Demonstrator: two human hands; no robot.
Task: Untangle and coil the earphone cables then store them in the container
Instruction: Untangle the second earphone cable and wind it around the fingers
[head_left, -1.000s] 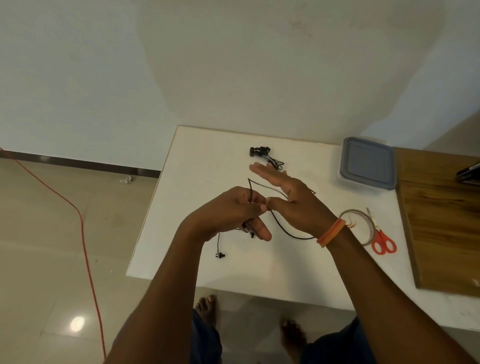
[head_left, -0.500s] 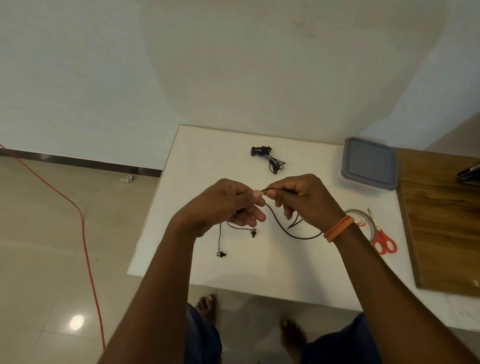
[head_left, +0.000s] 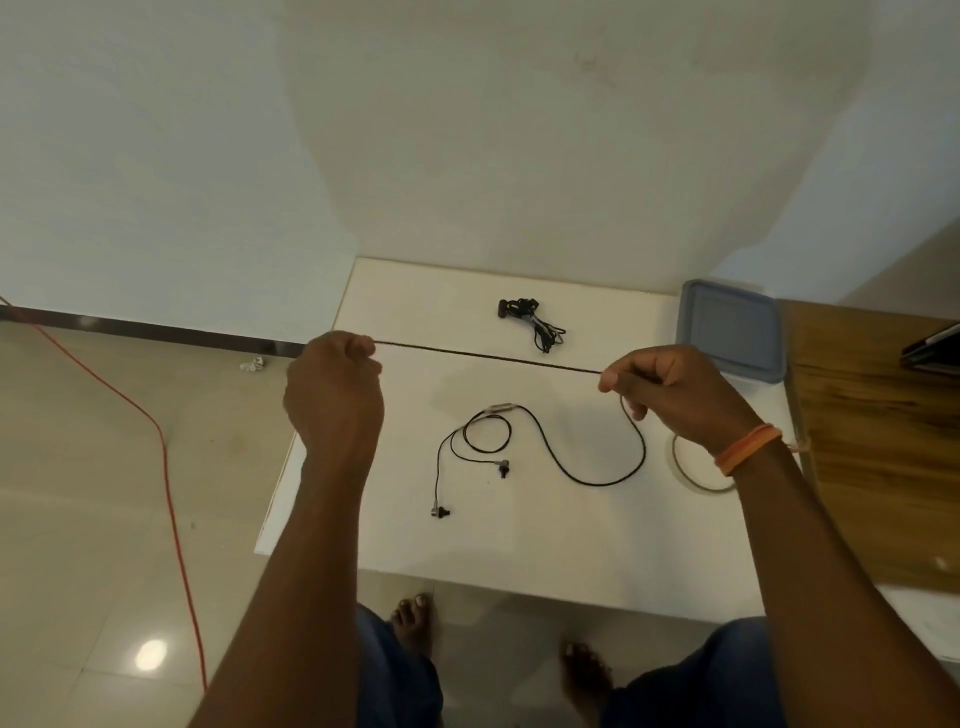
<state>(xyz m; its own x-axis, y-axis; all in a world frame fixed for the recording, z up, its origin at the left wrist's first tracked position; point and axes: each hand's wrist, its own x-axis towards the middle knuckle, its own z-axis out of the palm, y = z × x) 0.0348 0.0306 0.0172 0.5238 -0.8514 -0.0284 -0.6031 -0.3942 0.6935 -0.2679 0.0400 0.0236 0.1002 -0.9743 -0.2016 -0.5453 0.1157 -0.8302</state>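
A black earphone cable (head_left: 488, 355) is stretched taut between my two hands above the white table (head_left: 519, 551). My left hand (head_left: 335, 395) pinches one end at the table's left edge. My right hand (head_left: 670, 395) pinches the cable further along; from it the rest curves down onto the table, past a grey inline remote (head_left: 500, 409) to two earbuds (head_left: 439, 512). A second earphone (head_left: 530, 319) lies bundled at the back of the table. The grey lidded container (head_left: 731, 327) stands at the back right.
A tape roll (head_left: 696, 467) lies by my right wrist. A wooden board (head_left: 883, 441) covers the table's right side, with a dark object (head_left: 932, 345) on it. An orange cord (head_left: 166, 467) runs over the floor at left. My bare feet show below the table's front edge.
My hands were together over the table's middle, pinching the cable. They have moved apart, left hand to the left and right hand to the right, pulling a length of cable straight between them.
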